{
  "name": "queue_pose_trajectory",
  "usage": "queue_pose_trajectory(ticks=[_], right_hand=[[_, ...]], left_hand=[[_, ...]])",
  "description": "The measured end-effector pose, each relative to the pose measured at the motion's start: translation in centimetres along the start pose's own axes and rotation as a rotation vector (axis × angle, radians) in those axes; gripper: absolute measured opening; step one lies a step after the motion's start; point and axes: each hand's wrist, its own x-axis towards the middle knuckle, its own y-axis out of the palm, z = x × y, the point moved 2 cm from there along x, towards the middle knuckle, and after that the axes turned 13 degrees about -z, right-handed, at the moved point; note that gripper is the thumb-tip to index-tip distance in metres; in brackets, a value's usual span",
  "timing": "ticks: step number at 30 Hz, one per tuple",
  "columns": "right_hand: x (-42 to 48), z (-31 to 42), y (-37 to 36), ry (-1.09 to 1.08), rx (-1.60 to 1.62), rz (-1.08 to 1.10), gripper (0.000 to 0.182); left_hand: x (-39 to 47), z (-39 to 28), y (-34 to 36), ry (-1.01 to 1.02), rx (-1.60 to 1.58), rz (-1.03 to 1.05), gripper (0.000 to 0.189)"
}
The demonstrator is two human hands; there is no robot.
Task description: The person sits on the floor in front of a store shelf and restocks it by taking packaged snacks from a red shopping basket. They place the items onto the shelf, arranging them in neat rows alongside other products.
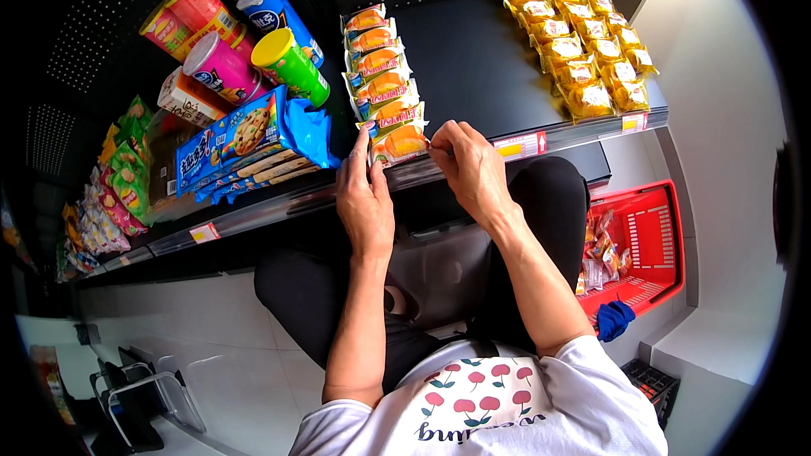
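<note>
A row of packaged snack cakes (pixel 388 85) in clear and white wrappers runs from the back of the black shelf (pixel 469 57) to its front edge. My left hand (pixel 366 202) is at the left side of the front packaged cake (pixel 400 144), its fingertips touching the wrapper. On the other side, my right hand (pixel 472 171) has thumb and forefinger together at the right edge of that same wrapper. The front cake lies at the shelf's edge, between my two hands. Farther right on the shelf lie rows of gold-wrapped cakes (pixel 573 54).
Blue cookie packs (pixel 234 139), a green snack canister (pixel 291 66) and other canisters stand left of the row. Price labels (pixel 519 145) line the shelf's edge. A red shopping basket (pixel 656 234) with wrapped snacks and a blue cloth (pixel 614 320) sits at lower right. A metal-framed item (pixel 152 386) is at lower left.
</note>
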Motion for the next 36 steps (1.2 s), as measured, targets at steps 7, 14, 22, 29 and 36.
queue_pose_trajectory(ticks=[7, 14, 22, 29, 36], right_hand=[[0.0, -0.1, 0.1, 0.019, -0.014, 0.007, 0.011], [0.0, 0.1, 0.0, 0.019, -0.027, 0.017, 0.010], [-0.1, -0.1, 0.2, 0.018, -0.031, -0.002, 0.010], [-0.1, -0.2, 0.3, 0.019, -0.044, 0.001, 0.007], [-0.2, -0.2, 0.2, 0.017, -0.042, -0.007, 0.007]], left_hand=[[0.1, 0.2, 0.0, -0.017, -0.018, 0.006, 0.051], [0.1, -0.1, -0.2, 0.018, 0.036, 0.002, 0.052], [0.3, -1.0, -0.1, 0.010, 0.170, -0.013, 0.053], [0.4, -0.5, -0.1, 0.033, 0.200, -0.024, 0.052], [0.1, -0.6, -0.3, 0.112, 0.243, -0.031, 0.048]])
